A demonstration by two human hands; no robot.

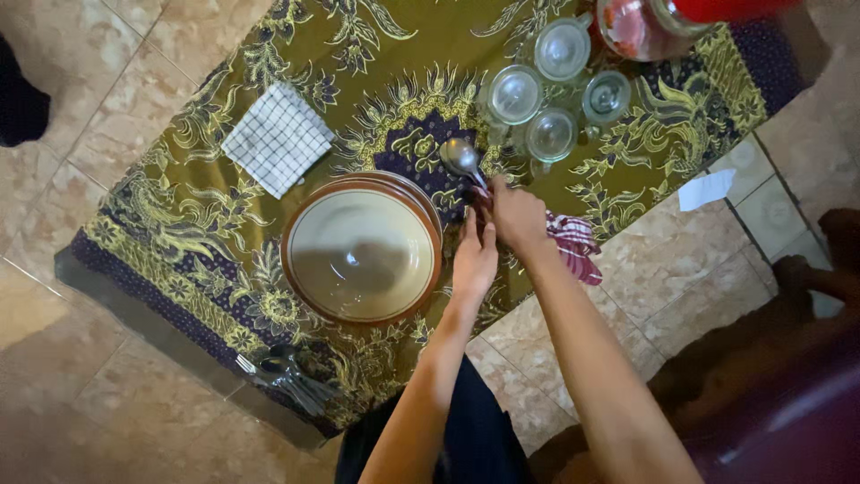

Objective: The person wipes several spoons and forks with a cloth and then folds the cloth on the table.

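your right hand [517,215] has its fingers closed around the handle of a spoon [462,159], whose bowl points to about eleven o'clock over the patterned cloth [206,206], while your left hand [473,260] lies just beside it at seven o'clock, fingers straight and open, touching the handle end. at nine o'clock from your hands sits a stack of brown-rimmed plates [362,251], at one o'clock four upturned glasses [551,85], and at ten o'clock a checked napkin [278,137].

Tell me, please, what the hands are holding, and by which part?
The right hand grips a metal spoon by its handle, bowl pointing away. The left hand touches that handle lower down.
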